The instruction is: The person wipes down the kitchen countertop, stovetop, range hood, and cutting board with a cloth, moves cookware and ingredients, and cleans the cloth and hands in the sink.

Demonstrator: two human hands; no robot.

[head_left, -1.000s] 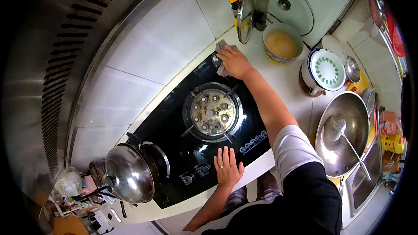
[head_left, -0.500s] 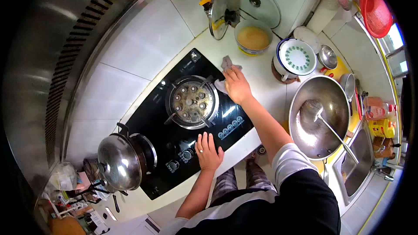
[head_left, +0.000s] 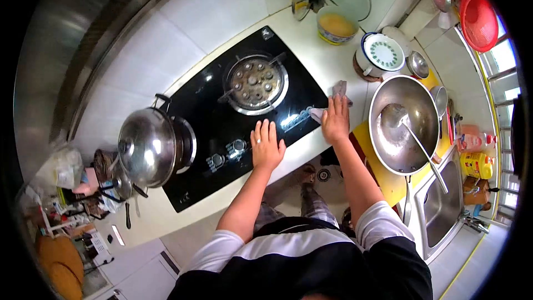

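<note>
A grey cloth (head_left: 340, 89) lies under the fingers of my right hand (head_left: 336, 120), which presses it on the pale counter just off the right corner of the black glass hob (head_left: 300, 86). My left hand (head_left: 267, 147), with a ring on one finger, rests flat on the hob's front part, right of the control knobs (head_left: 238, 145), its fingers stretched and holding nothing. Beyond it sits the bare round burner (head_left: 254, 81). A lidded steel pot (head_left: 147, 147) stands on the left burner.
Right of my right arm, a large wok (head_left: 394, 144) with a ladle sits on a yellow board (head_left: 373, 162), beside the sink (head_left: 442, 211). Farther back are a bowl of tan liquid (head_left: 336, 24), a plate-topped pot (head_left: 383, 54) and glass lids. Clutter fills the far left.
My right hand has moved with the cloth from the hob's back corner along its right side to the front right corner. My left hand stays on the hob. The view has shifted.
</note>
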